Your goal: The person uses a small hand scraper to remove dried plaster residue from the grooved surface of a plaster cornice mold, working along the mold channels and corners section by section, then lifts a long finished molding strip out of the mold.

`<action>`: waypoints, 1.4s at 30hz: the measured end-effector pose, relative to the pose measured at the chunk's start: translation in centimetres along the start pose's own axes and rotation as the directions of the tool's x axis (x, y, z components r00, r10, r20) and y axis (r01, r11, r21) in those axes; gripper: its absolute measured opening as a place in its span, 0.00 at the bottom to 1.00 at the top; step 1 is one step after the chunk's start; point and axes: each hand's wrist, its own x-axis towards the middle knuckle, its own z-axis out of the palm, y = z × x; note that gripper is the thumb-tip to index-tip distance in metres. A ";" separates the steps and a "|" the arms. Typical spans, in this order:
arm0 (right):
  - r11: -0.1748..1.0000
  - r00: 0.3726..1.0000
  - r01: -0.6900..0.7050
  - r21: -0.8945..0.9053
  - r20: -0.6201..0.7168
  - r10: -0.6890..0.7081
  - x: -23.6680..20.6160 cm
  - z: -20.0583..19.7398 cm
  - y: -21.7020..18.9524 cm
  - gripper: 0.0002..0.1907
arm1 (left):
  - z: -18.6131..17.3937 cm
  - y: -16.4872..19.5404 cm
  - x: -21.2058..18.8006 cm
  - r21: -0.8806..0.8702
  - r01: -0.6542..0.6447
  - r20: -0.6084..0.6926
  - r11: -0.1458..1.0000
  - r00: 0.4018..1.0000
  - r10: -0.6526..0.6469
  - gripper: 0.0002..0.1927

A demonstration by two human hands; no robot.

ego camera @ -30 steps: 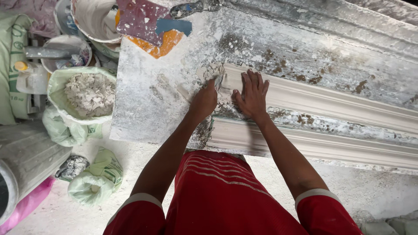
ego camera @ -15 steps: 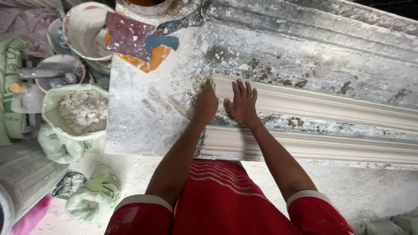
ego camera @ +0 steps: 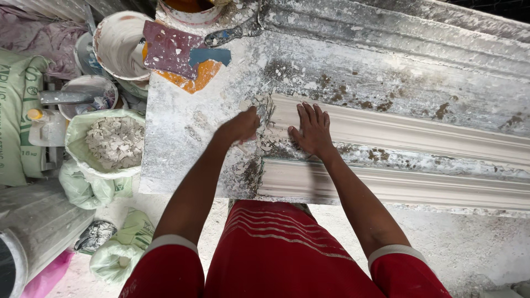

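Compared with a moment ago, the left hand (ego camera: 243, 126) sits a little further out along the near end of the white plaster moulding (ego camera: 397, 132), now curled into a loose fist over the broken plaster crumbs (ego camera: 264, 118) at that end; I cannot tell if it pinches a tool or a piece. The right hand (ego camera: 312, 129) remains flat, fingers spread wide, pressing on the top of the moulding just beside the left one. It looks to me that the work is concentrated on this ragged end, where the surface is not yet clean.

The moulding lies along the plaster-crusted workbench (ego camera: 182, 143), running from its middle toward the right edge.

Off the left edge of the bench stands a pale green bag (ego camera: 83, 132), open and full of white plaster chips. Behind it is a shallow bowl (ego camera: 88, 94) with some tool lying across, and at the far left corner a white bucket (ego camera: 118, 44), which appears empty inside. Another tied green bag (ego camera: 118, 254) lies on the floor near the person's left sleeve
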 end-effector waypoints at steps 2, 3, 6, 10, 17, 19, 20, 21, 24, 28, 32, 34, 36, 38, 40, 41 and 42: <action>1.000 0.999 0.000 -0.003 0.032 0.000 0.2 0.3 0.0 0.43 | -1.3 0.4 0.4 0.027 0.047 0.048 0.999 0.998 -0.048 0.11; 1.000 1.000 -0.002 -0.003 0.030 0.002 0.3 0.5 0.0 0.43 | -1.6 0.3 0.5 0.049 0.077 0.044 0.996 0.996 -0.079 0.11; 1.000 0.999 -0.013 -0.009 0.038 0.013 0.4 1.1 -0.1 0.43 | -0.7 -0.4 0.7 -0.064 0.104 0.010 0.993 0.995 -0.103 0.15; 1.000 0.999 -0.007 -0.023 0.037 0.008 0.4 1.6 0.1 0.43 | 4.3 -0.7 0.7 -0.026 0.017 -0.175 1.000 0.984 -0.021 0.28; 1.000 1.000 -0.009 0.014 0.018 0.008 0.2 0.7 0.1 0.44 | 10.4 4.0 1.0 0.094 0.112 -0.495 0.989 0.867 -0.051 0.17; 1.000 1.000 -0.012 0.021 0.028 0.011 0.1 0.2 0.0 0.43 | 8.9 3.9 -0.1 -0.004 0.106 -0.465 0.994 0.880 -0.096 0.19; 1.000 1.000 -0.010 0.024 0.029 0.009 -0.1 -0.1 -0.1 0.43 | 7.7 3.5 -0.7 -0.087 0.122 -0.421 0.989 0.895 -0.148 0.21; 0.999 1.000 0.002 0.050 0.012 -0.002 -0.4 -0.4 -0.2 0.41 | 6.5 2.8 -1.7 -0.172 0.148 -0.370 0.974 0.907 -0.203 0.23; 0.991 0.998 0.022 0.135 -0.060 -0.014 -2.3 -1.8 -0.7 0.38 | 4.0 0.9 -4.1 -0.177 0.144 -0.364 0.974 0.909 -0.201 0.28; 0.877 0.998 0.058 0.476 -0.034 -0.048 -7.2 -4.7 -2.8 0.30 | 6.2 0.9 -5.6 -0.448 -0.238 -0.553 0.862 0.831 -0.058 0.30; 0.537 0.859 -0.427 0.727 0.511 -0.008 -11.4 -7.7 -5.4 0.44 | 13.3 4.2 -5.0 -0.617 -0.478 -0.646 0.625 0.761 -0.055 0.33; 0.565 0.951 -0.127 0.815 0.263 -0.165 -12.1 -8.9 -5.6 0.46 | 17.5 6.4 -4.2 -0.517 -0.459 -0.650 0.723 0.760 0.017 0.33; 0.634 0.962 -0.050 0.772 0.208 -0.178 -12.1 -10.2 -4.5 0.44 | 19.9 7.7 -3.3 -0.494 -0.381 -0.587 0.782 0.810 0.024 0.30; 0.760 0.937 -0.200 0.618 0.347 -0.035 -11.7 -11.4 -1.8 0.38 | 21.4 8.2 -2.8 -0.545 -0.244 -0.461 0.802 0.886 -0.044 0.26; 0.844 0.901 -0.232 0.483 0.433 -0.001 -11.8 -12.6 1.9 0.37 | 22.6 8.4 -3.0 -0.224 -0.188 -0.552 0.956 0.833 0.035 0.27; 0.881 0.878 -0.239 0.409 0.479 0.016 -12.0 -13.0 3.8 0.36 | 23.3 8.5 -3.2 -0.059 -0.129 -0.580 0.990 0.812 0.071 0.27; 0.903 0.887 -0.165 0.397 0.460 -0.040 -12.1 -13.2 5.5 0.35 | 24.2 8.7 -3.6 0.078 -0.132 -0.638 0.988 0.755 0.151 0.28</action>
